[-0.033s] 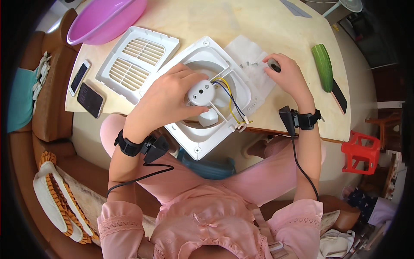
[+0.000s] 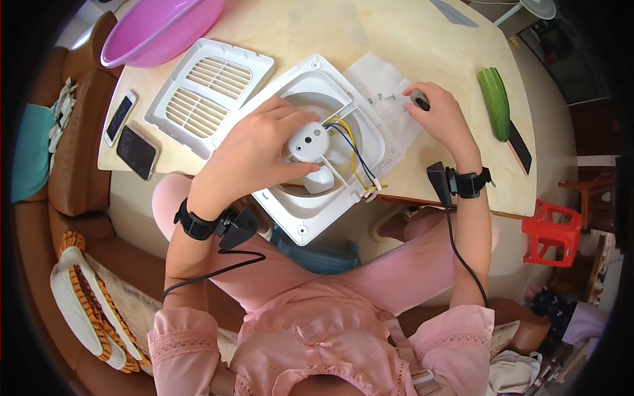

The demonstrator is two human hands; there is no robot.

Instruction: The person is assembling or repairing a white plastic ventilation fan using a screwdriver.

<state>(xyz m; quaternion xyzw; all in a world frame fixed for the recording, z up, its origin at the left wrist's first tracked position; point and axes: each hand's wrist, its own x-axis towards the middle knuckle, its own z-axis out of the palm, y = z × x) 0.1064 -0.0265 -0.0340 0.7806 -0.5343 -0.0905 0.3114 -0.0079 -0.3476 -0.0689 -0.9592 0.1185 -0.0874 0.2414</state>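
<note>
A white square ventilation fan (image 2: 304, 218) lies tilted across the table's near edge, with one corner over my lap. My left hand (image 2: 254, 148) grips the round white motor housing (image 2: 308, 142) at its centre, thumb on the near side and fingers on the far side. Yellow and blue wires (image 2: 353, 148) run from the housing to a small connector at the frame's edge. To the right, my right hand (image 2: 436, 112) is closed around a dark rounded handle (image 2: 419, 99); the rest of that tool is hidden. Several small screws (image 2: 380, 99) lie on white paper (image 2: 403, 129) beside its fingertips.
A white slatted cover (image 2: 210, 89) lies left of the fan, with two phones (image 2: 137, 153) nearby. A pink basin (image 2: 158, 33) stands at the far left. On the right, a green cucumber-like vegetable (image 2: 494, 102) rests on a black-bladed knife (image 2: 520, 148). A red stool (image 2: 551, 234) stands beyond the table.
</note>
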